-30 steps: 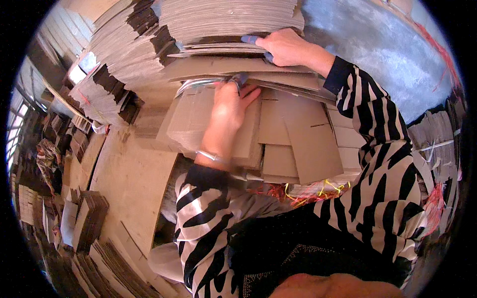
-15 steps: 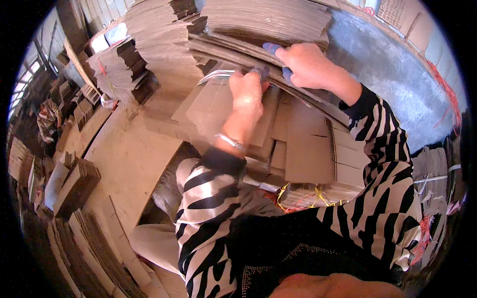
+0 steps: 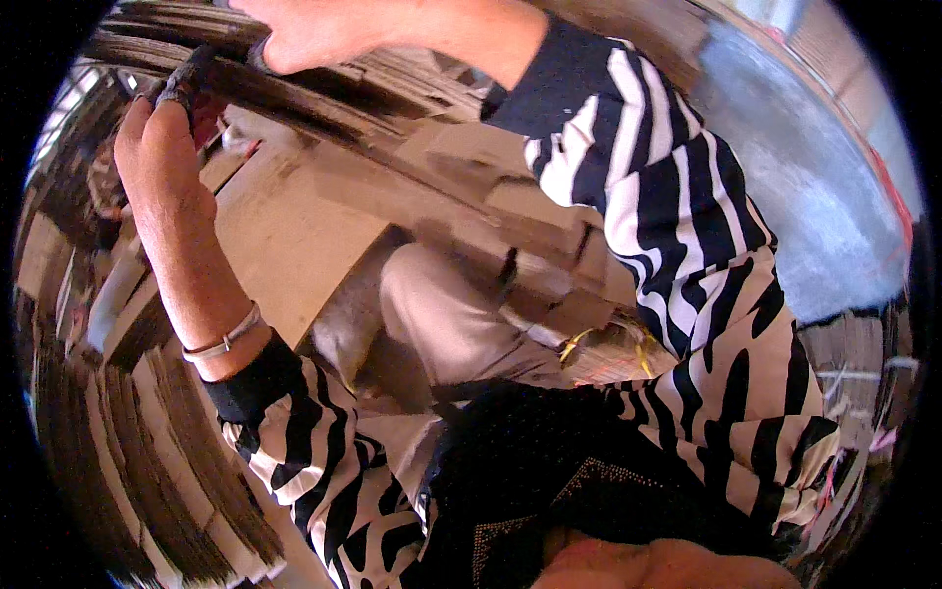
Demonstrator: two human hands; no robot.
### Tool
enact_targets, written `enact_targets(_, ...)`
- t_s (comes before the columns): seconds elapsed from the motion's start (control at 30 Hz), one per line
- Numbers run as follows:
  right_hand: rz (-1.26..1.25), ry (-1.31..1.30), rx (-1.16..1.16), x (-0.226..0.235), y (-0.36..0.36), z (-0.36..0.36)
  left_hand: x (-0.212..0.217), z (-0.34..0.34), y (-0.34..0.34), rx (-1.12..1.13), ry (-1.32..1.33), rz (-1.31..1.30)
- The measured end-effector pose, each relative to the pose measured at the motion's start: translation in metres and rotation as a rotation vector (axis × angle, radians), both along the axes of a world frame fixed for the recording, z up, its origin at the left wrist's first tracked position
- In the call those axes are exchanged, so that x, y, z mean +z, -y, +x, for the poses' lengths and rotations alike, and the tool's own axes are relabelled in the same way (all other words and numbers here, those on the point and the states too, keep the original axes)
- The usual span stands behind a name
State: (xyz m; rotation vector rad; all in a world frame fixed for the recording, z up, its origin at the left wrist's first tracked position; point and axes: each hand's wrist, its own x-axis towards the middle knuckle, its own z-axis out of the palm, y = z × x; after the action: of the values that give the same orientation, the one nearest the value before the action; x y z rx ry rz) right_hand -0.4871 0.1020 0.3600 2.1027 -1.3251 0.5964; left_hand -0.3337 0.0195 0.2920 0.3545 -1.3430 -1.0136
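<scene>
Both hands grip a thick bundle of flat corrugated cardboard sheets lifted up in front of me. My left hand is closed around the bundle's left end, fingertips curled over its dark edge. At the top of the view my right hand holds the bundle's upper side. A thin bracelet circles my left wrist. Both sleeves are black-and-white striped.
A flat brown cardboard sheet lies below the bundle. Stacks of cardboard stand at the lower left. A grey concrete floor shows at the right, and yellow string lies by more cardboard near my knee.
The view has swung down and closer. Both hands have lifted the cardboard bundle off the big pile and pulled it toward me and to the left.
</scene>
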Motion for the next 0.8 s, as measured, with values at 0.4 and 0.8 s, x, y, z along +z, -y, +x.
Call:
enact_targets(0.4,0.086,0.580,0.173,-0.180,0.126,0.163,-0.125,0.166,0.056,0.898,0.593,-0.333)
enact_targets(0.8,0.789,1.138,0.275,-0.300,0.176,0.124,-0.249,0.119,0.110,0.420,0.683,0.157)
